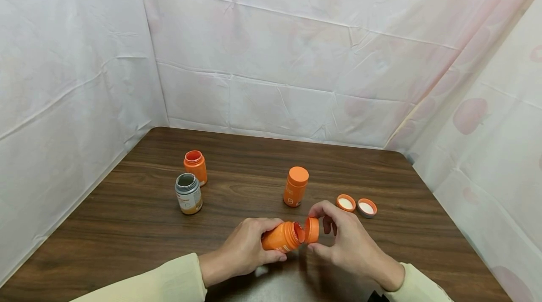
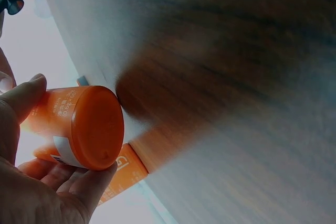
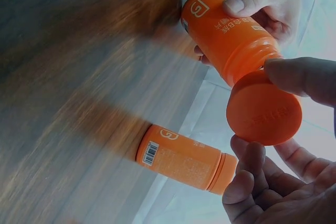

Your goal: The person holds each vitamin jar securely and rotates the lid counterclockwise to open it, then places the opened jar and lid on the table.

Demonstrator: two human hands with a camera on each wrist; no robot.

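An open orange plastic bottle (image 1: pixel 277 239) is held tilted, mouth toward the right, above the dark brown wood-grain table (image 1: pixel 114 226); the fingers of the left hand (image 1: pixel 247 247) are clamped round its body. A round orange plastic cap (image 1: pixel 312 230) is pinched at its rim by the thumb and fingers of the right hand (image 1: pixel 349 241) — just beside the bottle's mouth. Beyond the hands, a capped orange cylindrical bottle (image 1: pixel 295 192) is seen upright, with two upturned white-lined round caps (image 1: pixel 346 203) to its right. At far left, an uncapped orange bottle (image 1: pixel 197 171) is partly hidden by an uncapped grey bottle (image 1: pixel 189 199).
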